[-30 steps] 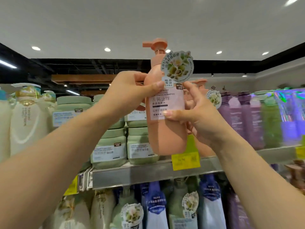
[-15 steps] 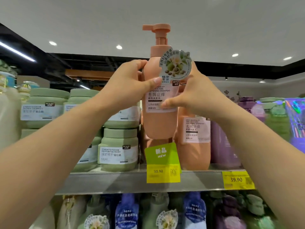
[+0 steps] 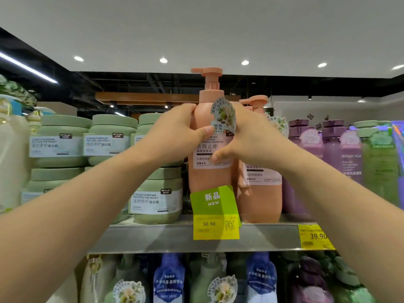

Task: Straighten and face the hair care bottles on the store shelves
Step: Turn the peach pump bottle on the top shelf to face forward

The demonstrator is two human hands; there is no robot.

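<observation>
Both hands curl around a peach pump bottle (image 3: 211, 171) standing on the shelf (image 3: 153, 238): the left hand (image 3: 175, 132) grips its left side and the right hand (image 3: 244, 138) grips its right side, so they hide part of its white label. You can still read "SHAMPOO" between the thumbs, and below the hands a green tag (image 3: 213, 200) says "NEW" over a yellow price tag (image 3: 215, 226) with "50.90". Left of the left hand, green jars (image 3: 109, 138) say "STRENGTH REPAIR PROTEIN THE FROST", and right of the right hand the purple bottles (image 3: 341, 154) are too blurry to read well.

Person, two forearms and hands in view: left hand (image 3: 175, 130), right hand (image 3: 247, 138). Both forearms bare to the frame edge; no sleeve visible. Fingernails short, plain, unpainted.
</observation>
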